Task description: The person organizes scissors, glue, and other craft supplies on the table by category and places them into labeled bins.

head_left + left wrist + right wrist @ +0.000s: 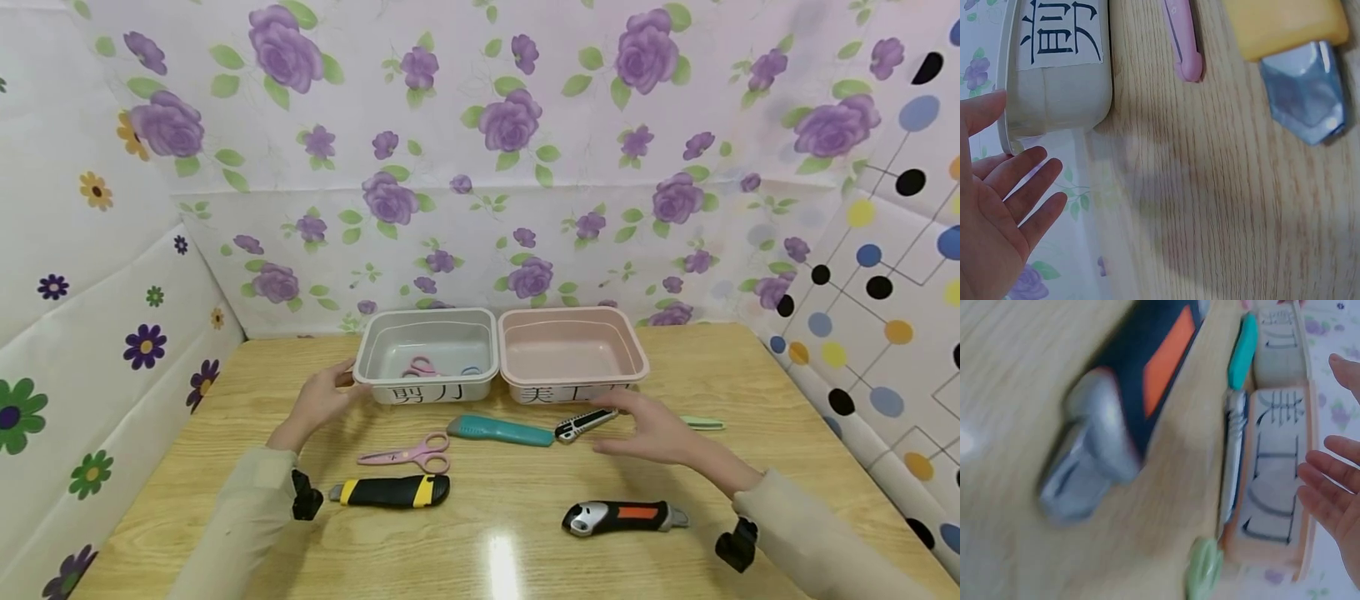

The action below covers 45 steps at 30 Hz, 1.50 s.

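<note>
My left hand (pixel 318 402) is at the left end of the grey bin (pixel 480 390), thumb at the rim and the other fingers loosely spread beside the wall. Inside that bin lie pink-handled scissors (pixel 422 365) and a blue handle loop (pixel 471 371). Fingers spread and holding nothing, my right hand (pixel 648 432) hovers at the front right of the pink bin (pixel 573 354). Nearest to it is a silver and black utility knife (pixel 581 425), whose end its fingertips overlap in the head view. A teal knife (pixel 502 430) lies just left of that one.
Pink scissors (pixel 405 457) and a yellow-black utility knife (pixel 390 492) lie at front left. An orange-black utility knife (pixel 630 517) is at front right, a light green item (pixel 703 423) beyond the right hand. Patterned cloth (pixel 510 208) hangs behind the wooden table (pixel 300 567).
</note>
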Motion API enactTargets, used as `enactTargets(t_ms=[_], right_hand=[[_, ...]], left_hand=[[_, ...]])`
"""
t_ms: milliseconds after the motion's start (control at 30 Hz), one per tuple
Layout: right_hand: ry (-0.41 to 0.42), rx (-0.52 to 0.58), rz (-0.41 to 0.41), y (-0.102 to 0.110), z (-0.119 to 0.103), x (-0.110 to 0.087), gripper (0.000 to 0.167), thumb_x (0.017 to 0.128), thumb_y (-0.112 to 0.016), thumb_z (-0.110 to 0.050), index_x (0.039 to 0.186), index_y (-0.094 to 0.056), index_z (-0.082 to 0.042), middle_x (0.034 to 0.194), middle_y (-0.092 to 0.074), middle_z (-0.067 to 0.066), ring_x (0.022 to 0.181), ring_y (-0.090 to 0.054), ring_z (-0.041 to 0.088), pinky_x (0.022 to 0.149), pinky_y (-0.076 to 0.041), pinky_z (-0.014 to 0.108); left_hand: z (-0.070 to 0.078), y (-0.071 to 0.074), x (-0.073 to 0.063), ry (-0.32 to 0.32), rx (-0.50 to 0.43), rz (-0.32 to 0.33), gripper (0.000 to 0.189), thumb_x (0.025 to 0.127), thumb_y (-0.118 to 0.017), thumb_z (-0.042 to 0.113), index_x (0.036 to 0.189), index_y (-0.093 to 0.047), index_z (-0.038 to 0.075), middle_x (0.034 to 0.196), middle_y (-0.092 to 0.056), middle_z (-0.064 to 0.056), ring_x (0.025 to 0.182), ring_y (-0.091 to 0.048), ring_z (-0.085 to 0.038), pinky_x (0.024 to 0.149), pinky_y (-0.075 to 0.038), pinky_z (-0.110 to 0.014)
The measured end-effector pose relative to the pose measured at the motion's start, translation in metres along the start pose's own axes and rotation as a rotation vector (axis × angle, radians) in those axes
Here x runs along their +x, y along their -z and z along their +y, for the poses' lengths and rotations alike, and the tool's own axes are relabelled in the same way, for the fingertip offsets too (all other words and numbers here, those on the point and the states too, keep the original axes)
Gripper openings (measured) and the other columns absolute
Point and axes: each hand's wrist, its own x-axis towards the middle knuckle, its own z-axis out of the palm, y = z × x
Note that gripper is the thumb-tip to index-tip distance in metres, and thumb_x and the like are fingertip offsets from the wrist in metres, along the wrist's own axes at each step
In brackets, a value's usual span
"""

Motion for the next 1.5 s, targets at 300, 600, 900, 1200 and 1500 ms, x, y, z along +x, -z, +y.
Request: enactTargets(t_ms=[300, 600, 900, 1200, 1500], right_hand=[[-0.043, 0.019, 0.055, 0.002, 0.027, -0.02, 0.056, 0.073, -0.075, -0.037, 0.117, -0.059, -0.006, 0.11, -0.062, 0.007, 0.097, -0.059, 0.025, 0.077, -0.049, 0.043], [-0.126, -0.019, 0.085, 0.005, 0.052, -0.033, 0.057, 0.07, -0.077, -0.035, 0.114, -0.06, -0.002, 0.107, -0.063, 0.013, 0.095, -0.058, 0.03, 0.075, -0.049, 0.045], [-0.226, -0.031, 0.095, 0.009, 0.072, -0.043, 0.061, 0.068, -0.079, -0.034, 0.114, -0.059, 0.002, 0.106, -0.062, 0.016, 0.095, -0.058, 0.032, 0.078, -0.049, 0.046], [-0.263, -0.071, 0.096, 0.019, 0.096, -0.056, 0.057, 0.073, -0.076, -0.03, 0.114, -0.058, 0.005, 0.109, -0.061, 0.022, 0.099, -0.056, 0.038, 0.083, -0.044, 0.054], [-0.253, -0.116, 0.123, 0.023, 0.112, -0.064, 0.055, 0.072, -0.077, -0.026, 0.112, -0.059, 0.007, 0.103, -0.061, 0.022, 0.092, -0.057, 0.038, 0.076, -0.045, 0.052]], left_hand=[[-0.002, 0.002, -0.003, 0.006, 0.003, 0.003, 0.069, 0.088, -0.06, 0.033, 0.14, -0.03, 0.0, 0.124, -0.052, -0.024, 0.113, -0.05, -0.039, 0.091, -0.038, -0.056], [0.0, 0.001, -0.002, -0.004, 0.001, 0.004, 0.069, 0.088, -0.059, 0.034, 0.14, -0.03, 0.0, 0.124, -0.052, -0.024, 0.113, -0.05, -0.04, 0.091, -0.039, -0.056], [-0.002, 0.0, -0.002, -0.016, 0.001, 0.008, 0.069, 0.088, -0.06, 0.034, 0.14, -0.031, 0.0, 0.123, -0.052, -0.024, 0.113, -0.05, -0.039, 0.09, -0.04, -0.056], [-0.002, 0.0, -0.001, -0.013, 0.014, 0.01, 0.068, 0.088, -0.059, 0.034, 0.141, -0.031, 0.002, 0.124, -0.052, -0.023, 0.113, -0.05, -0.039, 0.09, -0.04, -0.056], [-0.003, 0.0, 0.0, -0.024, 0.016, 0.006, 0.069, 0.088, -0.058, 0.037, 0.141, -0.031, 0.002, 0.124, -0.052, -0.023, 0.113, -0.05, -0.039, 0.089, -0.041, -0.055]])
